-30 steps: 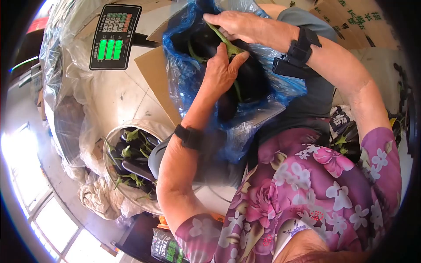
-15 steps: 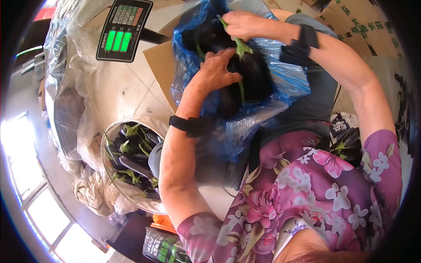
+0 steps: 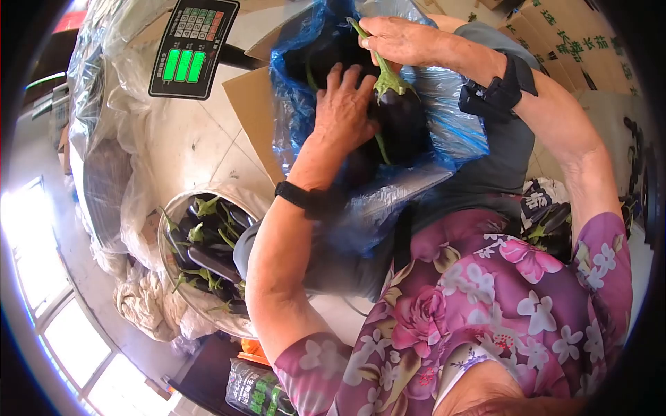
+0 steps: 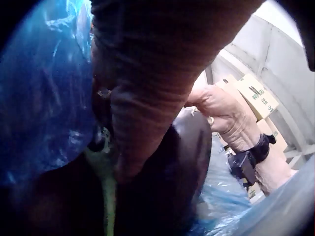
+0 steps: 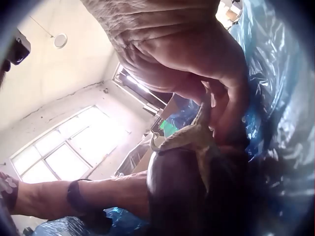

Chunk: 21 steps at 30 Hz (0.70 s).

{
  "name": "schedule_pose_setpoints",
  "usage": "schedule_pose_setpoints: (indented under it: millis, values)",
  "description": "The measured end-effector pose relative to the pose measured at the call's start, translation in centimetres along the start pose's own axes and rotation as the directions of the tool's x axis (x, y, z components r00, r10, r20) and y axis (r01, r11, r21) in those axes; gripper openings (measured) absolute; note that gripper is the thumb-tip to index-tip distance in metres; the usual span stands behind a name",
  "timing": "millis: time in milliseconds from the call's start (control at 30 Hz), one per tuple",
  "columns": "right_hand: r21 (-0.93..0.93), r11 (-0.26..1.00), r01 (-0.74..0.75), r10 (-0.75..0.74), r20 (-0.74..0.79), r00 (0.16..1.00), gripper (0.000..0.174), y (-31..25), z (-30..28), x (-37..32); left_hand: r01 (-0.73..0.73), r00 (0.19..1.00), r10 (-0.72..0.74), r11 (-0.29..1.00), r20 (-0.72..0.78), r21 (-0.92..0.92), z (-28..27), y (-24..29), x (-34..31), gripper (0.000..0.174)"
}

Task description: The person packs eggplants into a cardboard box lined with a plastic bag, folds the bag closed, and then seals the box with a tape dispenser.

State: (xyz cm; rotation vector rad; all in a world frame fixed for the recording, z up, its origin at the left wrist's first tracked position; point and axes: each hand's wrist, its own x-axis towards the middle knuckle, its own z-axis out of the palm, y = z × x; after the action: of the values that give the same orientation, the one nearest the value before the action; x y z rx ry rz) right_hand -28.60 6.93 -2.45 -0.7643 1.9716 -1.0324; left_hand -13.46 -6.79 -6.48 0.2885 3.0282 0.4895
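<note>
Right hand (image 3: 402, 41) pinches the eggplant's (image 3: 402, 121) stem (image 3: 383, 68)!
The dark body sits just below those fingertips; the left hand (image 3: 345, 107) rests right beside it, fingers loosely spread.

Windows (image 3: 82, 355) glaring — edges bowed, dark

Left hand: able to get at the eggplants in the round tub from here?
Probably yes. The tub sits open beside the left arm, eggplants exposed on top, though a trouser leg overlaps its rim. The left hand would have to leave the box first.
</note>
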Motion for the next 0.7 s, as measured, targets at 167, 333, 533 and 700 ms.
schedule_pose_setpoints:
  millis: [167,333,533,700]
  values:
    - [-0.867,0.163,0.472,-0.293,0.414,0.862,0.021,2.1,0.8,4.8,0.000,0.999,0.001,1.000,0.051,-0.019,-0.8,-0.5,-0.6,0.050]
    - [-0.794,0.601,0.093,-0.220,-0.053,0.974,0.019,-0.4,2.5,2.6,-0.004,1.000,0.007,0.986,0.016,-0.164,-1.6,-1.6,-0.4,0.051]
    - [-0.923,0.208,0.323,-0.577,0.151,0.803,0.017,2.6,3.9,4.0,-0.018,1.000,0.017,0.985,-0.007,-0.173,-1.5,-2.1,-0.3,0.051]
    - [-0.878,0.421,0.228,-0.381,0.057,0.923,0.016,3.8,4.8,5.2,0.036,0.998,-0.049,0.968,-0.048,-0.249,-1.3,-1.1,-0.3,0.055]
